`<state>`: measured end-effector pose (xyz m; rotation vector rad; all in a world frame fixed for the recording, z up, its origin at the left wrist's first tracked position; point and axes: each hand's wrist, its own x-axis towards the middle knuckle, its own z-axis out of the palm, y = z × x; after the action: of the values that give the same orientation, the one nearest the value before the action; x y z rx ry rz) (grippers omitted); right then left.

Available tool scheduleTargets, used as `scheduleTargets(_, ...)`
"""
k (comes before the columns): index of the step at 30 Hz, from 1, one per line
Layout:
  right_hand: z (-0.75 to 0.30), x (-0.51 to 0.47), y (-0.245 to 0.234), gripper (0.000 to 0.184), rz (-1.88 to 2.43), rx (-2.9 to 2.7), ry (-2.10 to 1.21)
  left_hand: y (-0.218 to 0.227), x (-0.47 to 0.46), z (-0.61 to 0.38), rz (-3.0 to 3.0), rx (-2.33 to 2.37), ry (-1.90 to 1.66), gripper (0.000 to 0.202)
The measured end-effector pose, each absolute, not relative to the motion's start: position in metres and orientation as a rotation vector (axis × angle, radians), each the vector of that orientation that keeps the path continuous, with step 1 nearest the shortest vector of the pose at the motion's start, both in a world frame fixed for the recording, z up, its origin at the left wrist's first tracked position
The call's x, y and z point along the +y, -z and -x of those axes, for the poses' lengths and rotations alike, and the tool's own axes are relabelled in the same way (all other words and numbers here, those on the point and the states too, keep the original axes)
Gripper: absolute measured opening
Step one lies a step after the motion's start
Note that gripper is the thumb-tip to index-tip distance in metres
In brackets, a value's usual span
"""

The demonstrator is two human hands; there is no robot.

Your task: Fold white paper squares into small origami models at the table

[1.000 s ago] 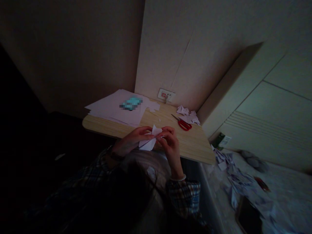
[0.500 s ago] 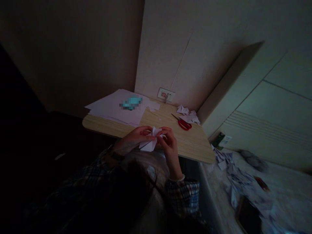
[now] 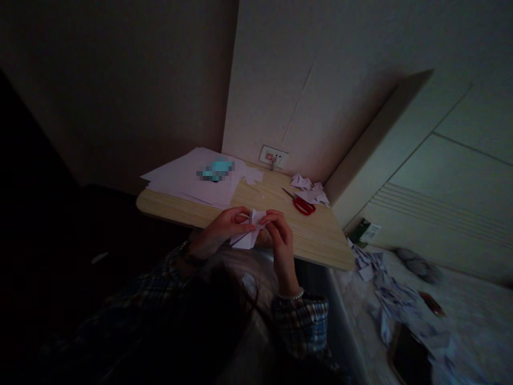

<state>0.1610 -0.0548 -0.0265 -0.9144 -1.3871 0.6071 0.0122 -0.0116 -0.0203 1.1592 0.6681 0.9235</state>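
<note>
A small piece of folded white paper (image 3: pixel 243 240) is held between both hands, just over the near edge of the wooden table. My left hand (image 3: pixel 224 227) is closed on its left side, thumb across the front. On the other side, my right hand (image 3: pixel 279 232) pinches the paper's upper right part between thumb and fingers. The paper has several folds, with a pointed flap standing up and a wider part hanging below. Red-handled scissors (image 3: pixel 303 206) lie on the table to the right, apart from my hands.
White paper sheets (image 3: pixel 180 174) lie on the table's left, under a blurred turquoise item (image 3: pixel 218 169). Folded paper pieces (image 3: pixel 315 193) sit by the wall, below a socket (image 3: pixel 273 156). On the bed at right are more folded papers (image 3: pixel 395 289) and a dark flat device (image 3: pixel 409 355).
My right hand's thumb and fingers have shifted slightly to the right on the folded paper. My left hand keeps nearly the same hold.
</note>
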Motion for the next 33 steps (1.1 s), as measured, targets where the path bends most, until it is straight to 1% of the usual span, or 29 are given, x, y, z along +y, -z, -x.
scheduleTargets(4, -0.160, -0.055, 0.026, 0.012, 0.993, -1.332, -0.572, 0.027, -0.010, -0.016, -1.237, 0.727, -0.993, 0.042)
scheduleTargets(11, -0.157, -0.053, 0.025, 0.017, 1.230, -1.292, -0.376, 0.032, -0.010, -0.020, -1.343, 0.747, -1.089, 0.039)
scheduleTargets(15, -0.159, -0.055, 0.024, 0.014, 1.249, -1.299, -0.384, 0.027, -0.014, -0.019, -1.309, 0.765, -1.091, 0.042)
scheduleTargets(19, -0.160, -0.056, 0.022, 0.016, 1.241, -1.299, -0.439, 0.023, -0.016, -0.018, -1.264, 0.749, -1.067, 0.041)
scheduleTargets(26, -0.159, -0.056, 0.024, 0.016, 1.183, -1.259, -0.492, 0.025, -0.012, -0.019, -1.229, 0.734, -1.076, 0.044)
scheduleTargets(31, -0.158, -0.054, 0.024, 0.016, 1.133, -1.231, -0.503, 0.025, -0.013, -0.020, -1.289, 0.741, -1.130, 0.037)
scheduleTargets(33, -0.158, -0.053, 0.024, 0.019, 1.111, -1.206, -0.512, 0.024, -0.014, -0.019, -1.290, 0.751, -1.144, 0.038)
